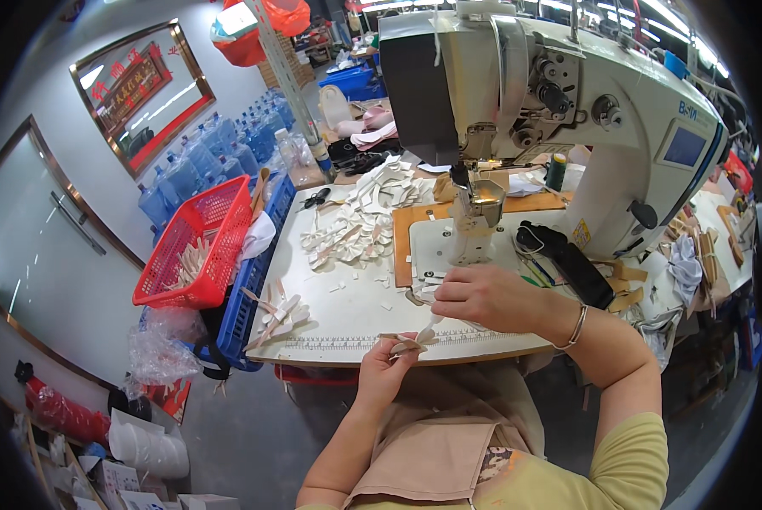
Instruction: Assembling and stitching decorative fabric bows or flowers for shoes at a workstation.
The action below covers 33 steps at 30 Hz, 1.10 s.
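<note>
Left hand: the left hand point(383, 367) is raised at the near edge of the worktop, fingers closed on a small beige and white cut piece of shoe material point(408, 342), which is pinched at its lower end.
Right hand: the right hand point(476, 297) is laid on the worktop just in front of the machine's bed, fingers curled loosely; whether anything is gripped beneath them cannot be told. A thin metal bangle point(575, 327) is worn at the wrist.
Held piece: the piece is kept just over the printed ruler strip point(347, 341) along the worktop's front edge, directly below the right hand.
Machine: a large white industrial post-bed sewing machine point(585, 102) is set on the white worktop point(347, 297), its needle area above and behind the right hand.
Loose stock: a heap of similar white and beige cut pieces point(355, 225) is spread left of the machine; a few more strips point(279, 313) are seen near the left corner.
Containers: a red plastic mesh basket point(196, 246) holding pale strips is propped on a blue plastic crate point(249, 297) beside the worktop.
Background: blue water bottles point(202, 161) are stacked against the wall.
</note>
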Tool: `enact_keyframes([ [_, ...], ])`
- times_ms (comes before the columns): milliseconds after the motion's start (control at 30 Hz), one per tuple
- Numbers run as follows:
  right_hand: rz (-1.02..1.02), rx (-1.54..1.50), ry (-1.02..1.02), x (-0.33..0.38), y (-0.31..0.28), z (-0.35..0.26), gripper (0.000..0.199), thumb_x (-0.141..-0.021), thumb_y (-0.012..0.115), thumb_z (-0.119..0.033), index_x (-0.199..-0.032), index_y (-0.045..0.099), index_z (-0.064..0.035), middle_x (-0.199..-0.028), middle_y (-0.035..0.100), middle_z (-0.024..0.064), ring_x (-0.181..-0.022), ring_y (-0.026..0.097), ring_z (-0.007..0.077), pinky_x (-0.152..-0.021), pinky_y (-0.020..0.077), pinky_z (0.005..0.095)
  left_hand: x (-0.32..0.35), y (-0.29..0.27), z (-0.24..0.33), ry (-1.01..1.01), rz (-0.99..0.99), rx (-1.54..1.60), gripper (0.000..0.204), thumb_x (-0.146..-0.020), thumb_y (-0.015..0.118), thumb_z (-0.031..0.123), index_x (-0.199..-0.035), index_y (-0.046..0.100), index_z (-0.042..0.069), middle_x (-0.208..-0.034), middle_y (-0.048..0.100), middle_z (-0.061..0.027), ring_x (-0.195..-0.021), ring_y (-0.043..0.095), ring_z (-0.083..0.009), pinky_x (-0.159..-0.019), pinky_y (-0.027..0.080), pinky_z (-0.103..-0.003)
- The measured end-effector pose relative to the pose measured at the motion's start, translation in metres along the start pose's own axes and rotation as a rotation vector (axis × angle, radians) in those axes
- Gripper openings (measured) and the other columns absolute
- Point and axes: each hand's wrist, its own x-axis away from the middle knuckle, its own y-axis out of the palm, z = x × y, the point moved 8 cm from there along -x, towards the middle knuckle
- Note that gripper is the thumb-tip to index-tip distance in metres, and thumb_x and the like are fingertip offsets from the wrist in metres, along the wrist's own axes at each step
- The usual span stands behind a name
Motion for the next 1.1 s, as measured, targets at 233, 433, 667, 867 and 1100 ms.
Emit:
enact_keyframes([
  [233,0.192,-0.129,0.249,0.026,0.031,0.018,0.019,-0.069,0.065,-0.005,-0.088,0.062,-0.0081,-0.086,0.06,0.0035,-0.092,0.053,0.024,-0.079,0.0446,0.0338,0.0,-0.015,0.012,0.095,0.151,-0.049,0.028,-0.081,0.06,0.002,-0.108,0.052,0.001,-0.088,0.058,-0.0019,-0.079,0.054,-0.0059,-0.068,0.045,-0.02],
  [433,0.424,-0.597,0.746,0.025,0.086,0.058,0.023,-0.072,0.062,-0.002,-0.095,0.06,-0.0023,-0.088,0.059,0.0096,-0.082,0.058,0.0229,-0.072,0.0469,0.0315,0.006,-0.089,0.043,0.319,0.438,-0.174,0.018,-0.08,0.06,0.001,-0.096,0.054,-0.001,-0.084,0.059,-0.0032,-0.075,0.056,-0.0079,-0.067,0.045,-0.021],
  [667,0.412,-0.739,0.907,-0.07,0.177,0.105,0.019,-0.072,0.059,-0.016,-0.085,0.06,-0.0025,-0.082,0.062,0.0185,-0.079,0.06,0.0328,-0.069,0.0468,0.0394,0.037,-0.119,0.087,0.405,0.542,-0.322,0.028,-0.076,0.06,-0.005,-0.103,0.053,-0.003,-0.095,0.057,-0.0063,-0.085,0.056,-0.0123,-0.076,0.046,-0.024],
  [867,0.403,-0.729,0.959,-0.08,0.196,0.092,0.02,-0.072,0.062,-0.015,-0.088,0.062,-0.0044,-0.088,0.063,0.0143,-0.085,0.059,0.0333,-0.076,0.0459,0.0396,0.055,-0.103,0.102,0.433,0.539,-0.255,0.046,-0.076,0.058,-0.007,-0.12,0.048,0.0,-0.102,0.056,-0.0062,-0.09,0.055,-0.0122,-0.076,0.046,-0.024],
  [1100,0.181,-0.062,0.794,0.001,0.12,0.087,0.011,-0.07,0.062,-0.007,-0.08,0.063,-0.0047,-0.084,0.058,0.0111,-0.083,0.056,0.0295,-0.076,0.0456,0.0395,0.035,-0.106,0.049,0.173,0.383,0.019,0.045,-0.077,0.057,-0.006,-0.121,0.05,0.002,-0.101,0.057,-0.0047,-0.082,0.055,-0.0088,-0.068,0.044,-0.018],
])
